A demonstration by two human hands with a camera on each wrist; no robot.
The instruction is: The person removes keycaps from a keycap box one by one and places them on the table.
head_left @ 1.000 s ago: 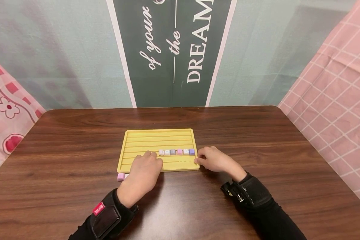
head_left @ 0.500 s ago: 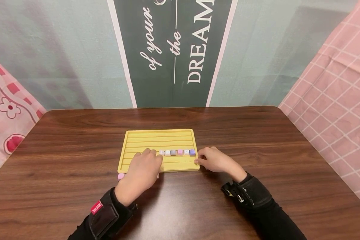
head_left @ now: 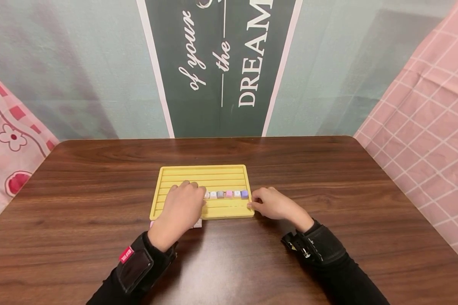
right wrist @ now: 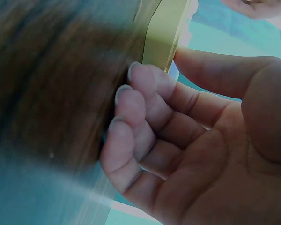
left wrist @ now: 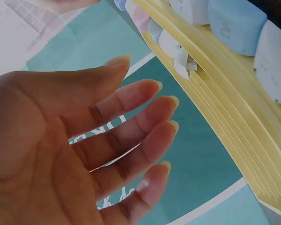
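Note:
A yellow ridged tray (head_left: 225,212) lies on the table with a row of keycaps in one groove, among them a grey keycap (head_left: 220,194), a pink keycap (head_left: 229,194) and a purple keycap (head_left: 244,194). Above the tray's left half is my left hand (head_left: 183,207), fingers loosely bent and holding nothing. In the left wrist view, a white keycap (left wrist: 181,63) tilts at the near end of the row. My right hand (head_left: 272,203) pinches the tray's right edge, its thumb (right wrist: 201,68) on the rim and fingertips (right wrist: 143,77) against the outer side.
More keycaps line the table along the tray's front edge, including a whitish keycap (head_left: 197,223) and a blue keycap (left wrist: 234,23); my left hand hides part of that line from the head view. A curtain with lettering (head_left: 221,84) hangs behind the brown table (head_left: 309,161).
My left hand has shifted slightly farther over the tray, uncovering the right end of the front keycap line and overlapping the row's left end. My right hand stays at the tray's edge.

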